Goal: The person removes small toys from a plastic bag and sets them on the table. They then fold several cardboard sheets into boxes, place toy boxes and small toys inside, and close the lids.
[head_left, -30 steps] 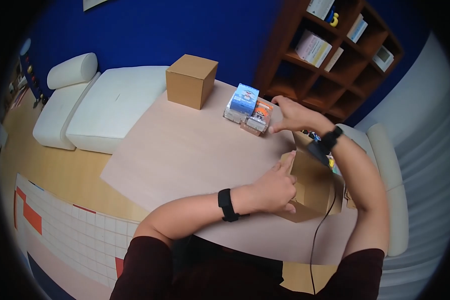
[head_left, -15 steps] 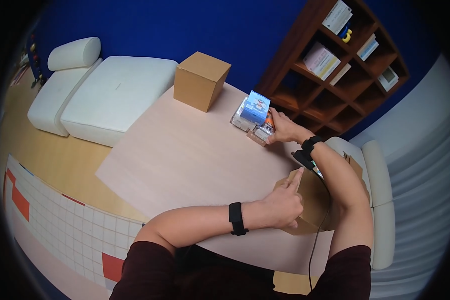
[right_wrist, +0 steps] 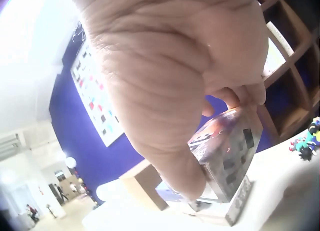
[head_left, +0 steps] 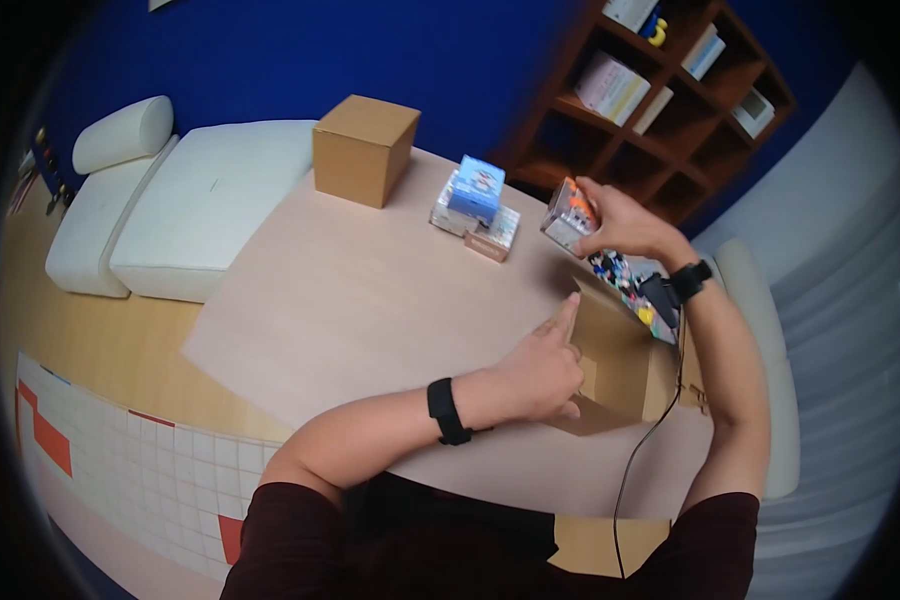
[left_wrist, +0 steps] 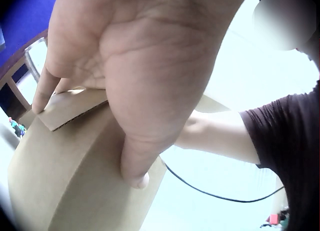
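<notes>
My right hand holds a small orange-and-silver printed box between thumb and fingers, raised off the table. In the right wrist view the thumb lies along one side of that box. My left hand rests at the edge of an open cardboard box, index finger extended. The left wrist view has its fingers touching a cardboard flap and its thumb hanging straight against the cardboard. Farther back stand a blue box on a silvery one and a low pinkish-brown box beside them.
A closed cardboard box stands at the table's far edge. Several small colourful figures lie beyond the open box. A black cable runs down from my right wrist. A wooden shelf and a white sofa stand behind the table.
My right hand has reached the small orange-printed box, gripped it and lifted it off the low box, moving it right. My left hand has stayed at the open box.
</notes>
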### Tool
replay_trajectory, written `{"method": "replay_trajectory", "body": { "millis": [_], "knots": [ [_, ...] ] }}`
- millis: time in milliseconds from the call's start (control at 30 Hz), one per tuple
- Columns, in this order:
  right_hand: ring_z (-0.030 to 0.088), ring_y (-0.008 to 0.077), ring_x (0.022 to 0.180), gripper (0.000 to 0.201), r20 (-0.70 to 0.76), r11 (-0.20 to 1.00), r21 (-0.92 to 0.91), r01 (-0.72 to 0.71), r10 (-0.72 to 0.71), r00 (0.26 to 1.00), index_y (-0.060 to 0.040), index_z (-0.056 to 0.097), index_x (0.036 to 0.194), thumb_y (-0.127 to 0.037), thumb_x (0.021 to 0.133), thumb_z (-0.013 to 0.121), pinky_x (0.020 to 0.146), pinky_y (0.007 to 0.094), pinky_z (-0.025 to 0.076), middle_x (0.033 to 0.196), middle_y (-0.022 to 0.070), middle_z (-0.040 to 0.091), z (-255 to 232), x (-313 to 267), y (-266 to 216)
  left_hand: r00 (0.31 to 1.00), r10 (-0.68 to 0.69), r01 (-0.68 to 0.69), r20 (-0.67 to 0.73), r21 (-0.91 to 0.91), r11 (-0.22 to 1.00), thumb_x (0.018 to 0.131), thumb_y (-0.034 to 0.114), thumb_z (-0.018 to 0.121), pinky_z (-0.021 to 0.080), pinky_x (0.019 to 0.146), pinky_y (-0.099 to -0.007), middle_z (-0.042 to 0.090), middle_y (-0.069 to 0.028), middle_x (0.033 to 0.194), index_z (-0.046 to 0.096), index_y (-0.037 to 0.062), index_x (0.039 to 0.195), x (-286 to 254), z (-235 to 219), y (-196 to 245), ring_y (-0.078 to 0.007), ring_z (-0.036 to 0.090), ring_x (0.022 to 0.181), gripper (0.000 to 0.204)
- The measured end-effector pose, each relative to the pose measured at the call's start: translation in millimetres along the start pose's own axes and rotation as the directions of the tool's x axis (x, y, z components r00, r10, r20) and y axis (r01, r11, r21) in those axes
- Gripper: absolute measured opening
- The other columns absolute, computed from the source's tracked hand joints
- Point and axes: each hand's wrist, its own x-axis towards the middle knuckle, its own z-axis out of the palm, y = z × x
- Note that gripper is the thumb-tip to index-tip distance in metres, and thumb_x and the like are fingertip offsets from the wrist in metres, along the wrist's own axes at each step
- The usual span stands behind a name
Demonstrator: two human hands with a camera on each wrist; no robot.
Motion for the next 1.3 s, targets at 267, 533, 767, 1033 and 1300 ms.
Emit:
{"method": "replay_trajectory", "body": {
  "millis": [267, 533, 767, 1033, 1300],
  "knots": [
    [0.065, 0.0247, 0.123, 0.114, 0.236, 0.871, 0.486, -0.066, -0.059, 0.970, 0.0019, 0.043, 0.165, -0.032, 0.072, 0.098, 0.116, 0.0383, 0.047, 0.137, 0.0160, 0.069, -12.9, -156.8, -3.4, 0.999, 0.025, -0.027, -0.019, -0.090, 0.996, 0.085, 0.050, 0.086, 0.049, 0.120, -0.0545, 0.078, -0.0193, 0.106, 0.086, 0.0016, 0.096, -0.5, -0.7, -2.3, -0.0626, 0.039, 0.150, 0.050],
    [0.066, 0.0421, 0.127, 0.107, 0.334, 0.986, 0.093, -0.136, 0.098, 0.938, 0.0110, 0.044, 0.159, -0.034, 0.074, 0.090, 0.107, 0.0403, 0.055, 0.134, 0.0297, 0.068, 42.7, -173.1, -16.5, 1.000, -0.019, 0.018, -0.013, -0.074, 0.997, 0.086, 0.050, 0.086, 0.035, 0.132, -0.0524, 0.077, -0.0128, 0.099, 0.087, 0.0065, 0.097, -1.7, 3.0, 0.6, -0.0533, 0.053, 0.144, 0.045],
    [0.060, 0.0486, 0.135, 0.079, 0.053, 0.970, -0.227, 0.084, -0.074, 0.996, 0.0095, 0.051, 0.151, -0.026, 0.089, 0.085, 0.115, 0.0500, 0.050, 0.141, 0.0338, 0.062, 113.8, -177.1, -11.2, 0.998, -0.014, 0.003, -0.064, -0.161, 0.987, 0.087, 0.041, 0.088, 0.033, 0.132, -0.0555, 0.076, -0.0134, 0.114, 0.083, 0.0063, 0.108, -4.8, -8.9, 4.8, -0.0484, 0.057, 0.142, 0.041],
    [0.072, 0.0430, 0.117, 0.042, -0.546, 0.991, -0.061, -0.118, 0.066, 0.835, 0.0005, 0.071, 0.135, 0.003, 0.093, 0.064, 0.104, 0.0477, 0.059, 0.132, 0.0255, 0.072, 49.7, -237.3, 22.4, 0.796, -0.563, 0.332, -0.221, -0.619, 0.712, 0.108, 0.008, 0.060, 0.049, 0.118, -0.0437, 0.072, -0.0171, 0.141, 0.071, 0.0012, 0.140, -40.3, -20.0, -45.8, -0.0310, 0.066, 0.135, 0.034],
    [0.076, 0.0168, 0.103, 0.044, 0.156, 0.206, 0.931, -0.301, 0.521, 0.839, 0.0049, 0.061, 0.146, -0.004, 0.103, 0.065, 0.098, 0.0428, 0.062, 0.123, 0.0101, 0.075, 80.8, -260.5, 96.4, 0.806, -0.513, 0.418, 0.295, -0.897, 0.142, 0.112, 0.006, 0.051, 0.054, 0.108, -0.0357, 0.074, -0.0151, 0.135, 0.065, -0.0066, 0.146, -15.3, 10.5, -67.9, -0.0194, 0.069, 0.122, 0.039]
  ]
}}
